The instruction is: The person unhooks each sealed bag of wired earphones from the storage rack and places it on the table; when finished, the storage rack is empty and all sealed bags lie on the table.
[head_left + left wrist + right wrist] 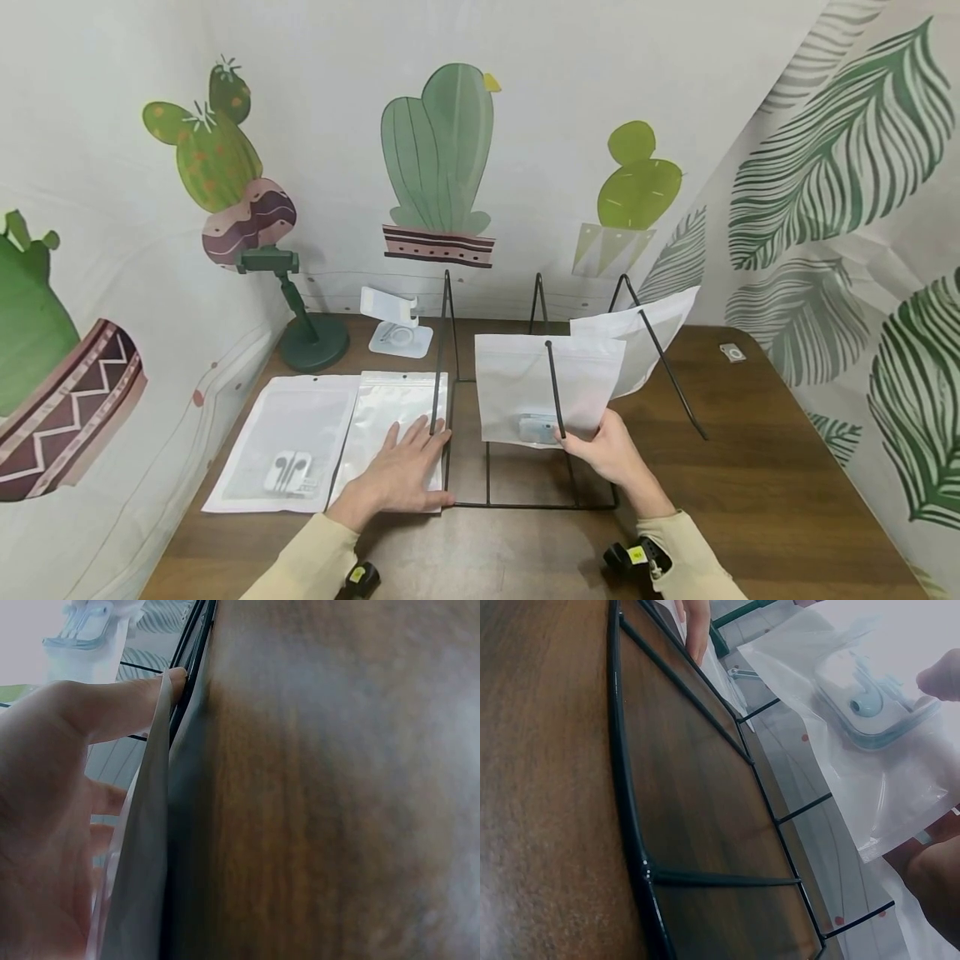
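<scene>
A wood-grain table (780,467) against a wrinkled, cactus-printed wall (330,117), with pouches and a wire rack (525,506).
Over on the right, I see a white pouch (513,379) strung on a black prong, a rounded earphone case inside; the right hand (607,454) has its fingers clamped on the lower edge. The left hand (401,467) rests, fingers straight and apart, on a shiny pouch (390,400). Yellow wrist labels (637,555) are too small to read.

Pale wall (330,125) with printed cacti (457,158); brown wooden table (772,467)
</scene>
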### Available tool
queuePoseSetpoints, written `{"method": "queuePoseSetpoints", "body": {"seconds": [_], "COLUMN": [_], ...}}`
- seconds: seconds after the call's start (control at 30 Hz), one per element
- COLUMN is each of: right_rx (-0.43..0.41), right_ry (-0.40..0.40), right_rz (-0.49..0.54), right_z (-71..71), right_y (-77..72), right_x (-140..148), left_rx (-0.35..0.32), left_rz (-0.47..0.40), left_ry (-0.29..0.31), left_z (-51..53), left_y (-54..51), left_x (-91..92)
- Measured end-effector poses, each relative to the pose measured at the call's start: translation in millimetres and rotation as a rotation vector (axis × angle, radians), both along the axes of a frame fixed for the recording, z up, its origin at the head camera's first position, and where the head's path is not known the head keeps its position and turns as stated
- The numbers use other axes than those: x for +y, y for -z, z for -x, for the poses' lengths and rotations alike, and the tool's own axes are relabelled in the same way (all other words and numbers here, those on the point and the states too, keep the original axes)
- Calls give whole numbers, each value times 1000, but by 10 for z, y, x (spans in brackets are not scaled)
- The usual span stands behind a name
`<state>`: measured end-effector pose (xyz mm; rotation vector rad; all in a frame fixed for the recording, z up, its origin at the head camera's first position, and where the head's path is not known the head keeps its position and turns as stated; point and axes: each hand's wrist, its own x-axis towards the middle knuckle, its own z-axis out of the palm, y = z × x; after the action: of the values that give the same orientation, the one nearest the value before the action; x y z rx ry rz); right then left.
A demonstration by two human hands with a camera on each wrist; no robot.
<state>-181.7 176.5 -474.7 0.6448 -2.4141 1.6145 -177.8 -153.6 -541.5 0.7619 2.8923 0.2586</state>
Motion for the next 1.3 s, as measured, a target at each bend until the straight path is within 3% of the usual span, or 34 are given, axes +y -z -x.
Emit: {"method": "queuePoseSetpoints", "body": {"seconds": [0.37, 0.7, 1.3], "right_rx": [-11, 5, 45], "right_ry": [-18, 19, -15], "right_rz": [12, -30, 10], "right_z": [-72, -135, -220], "right_y": [27, 29, 49], "right_x": [38, 30, 29], "left_rx": [-15, 10, 6], "left_rz": [3, -4, -2], "left_ry": [-3, -5, -15], "left_z": [-9, -25, -2], "left_y": [16, 5, 26], "left_x": [14, 2, 1]}}
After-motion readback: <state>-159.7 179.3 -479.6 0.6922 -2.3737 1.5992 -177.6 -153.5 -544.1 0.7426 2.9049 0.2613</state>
